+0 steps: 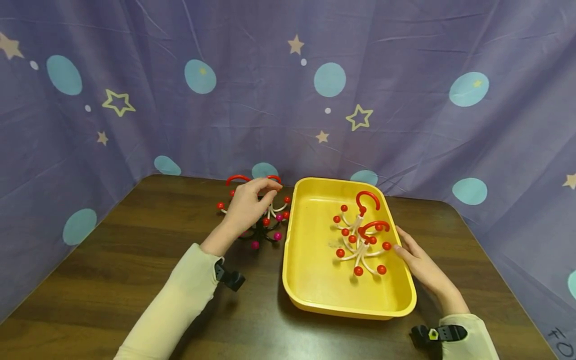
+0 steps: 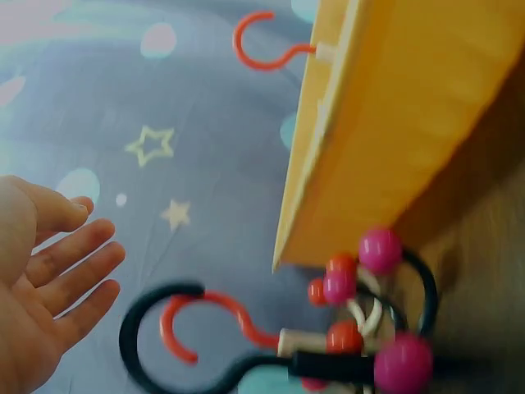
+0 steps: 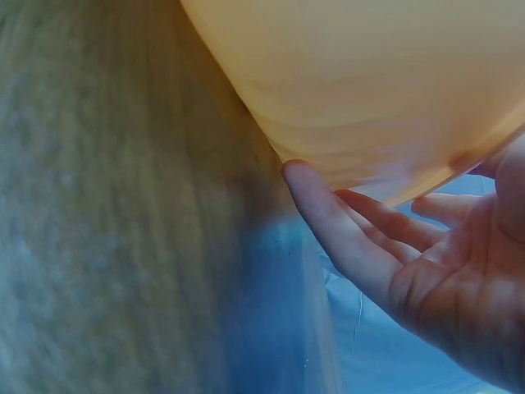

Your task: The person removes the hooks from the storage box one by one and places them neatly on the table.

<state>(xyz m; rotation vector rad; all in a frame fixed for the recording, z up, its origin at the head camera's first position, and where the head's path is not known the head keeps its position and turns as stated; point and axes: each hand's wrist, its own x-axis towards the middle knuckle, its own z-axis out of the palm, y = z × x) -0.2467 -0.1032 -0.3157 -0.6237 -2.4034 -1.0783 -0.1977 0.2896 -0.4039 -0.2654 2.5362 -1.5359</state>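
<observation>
My left hand (image 1: 250, 202) hovers above a cluster of hook-topped hangers at the tray's left, its fingers loosely bent and holding nothing. In the left wrist view a black hanger (image 2: 328, 365) with magenta balls stands in front of a white hanger (image 2: 299, 341) with a red hook and red balls. My right hand (image 1: 420, 265) holds the right rim of a yellow tray (image 1: 310, 280), thumb over the edge and fingers against the outer wall. Inside the tray stand two white hangers (image 1: 361, 250) with red hooks and red balls, close together.
The brown wooden table (image 1: 112, 265) carries everything. A purple curtain (image 1: 270, 100) with stars and blue ovals hangs behind the table and along its sides. The tray's wall separates the two groups of hangers.
</observation>
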